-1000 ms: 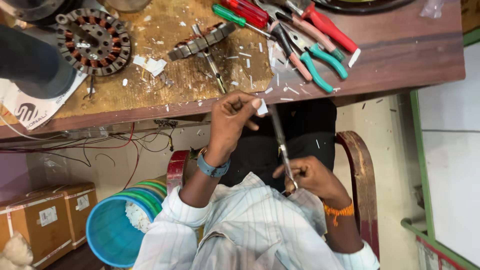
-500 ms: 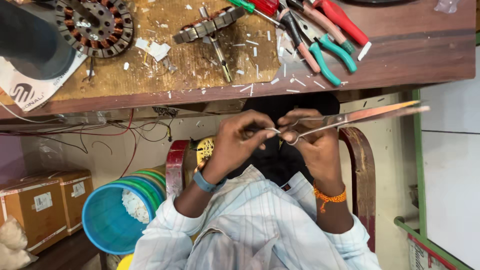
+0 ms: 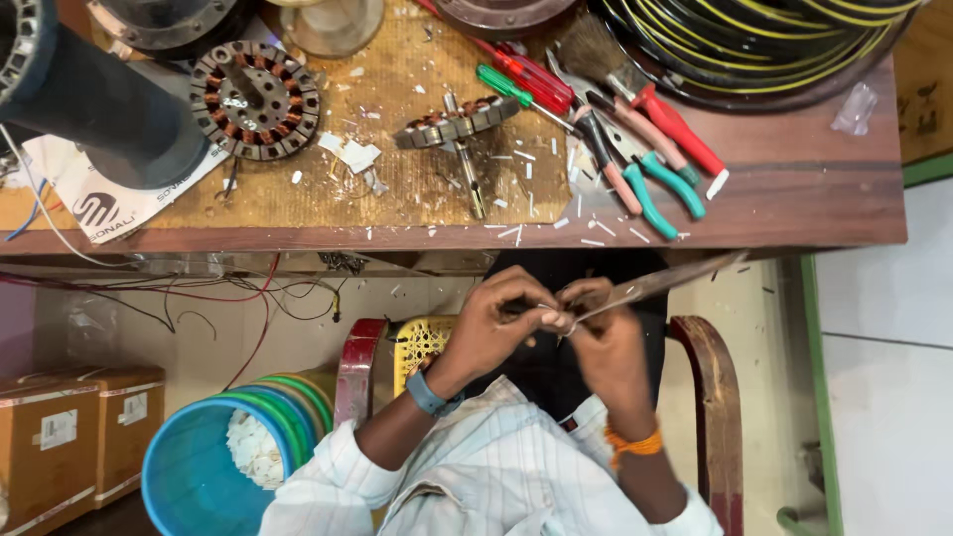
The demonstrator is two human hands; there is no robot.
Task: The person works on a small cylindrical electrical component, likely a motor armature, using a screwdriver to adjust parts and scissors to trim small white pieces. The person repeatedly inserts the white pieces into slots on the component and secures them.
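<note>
bucket [image 3: 189, 476]: blue, below the workbench [image 3: 794, 199] at far left, white scraps inside.
stator [image 3: 255, 99]: wound, lying on the workbench, left part; untouched.
rotor with shaft [image 3: 459, 127]: on the workbench centre, white offcuts strewn around it.
left hand [image 3: 496, 323]: under the workbench edge, fingers pinched narrow on the near end of the strip.
strip [image 3: 655, 283]: thin, flat, running right from both hands, just below the workbench edge.
right hand [image 3: 601, 337]: closed on the strip, touching the left hand.
pliers [image 3: 645, 169]: on the workbench right, idle.
progress: judged midway; strip in hand, not yet fitted to any part.
</note>
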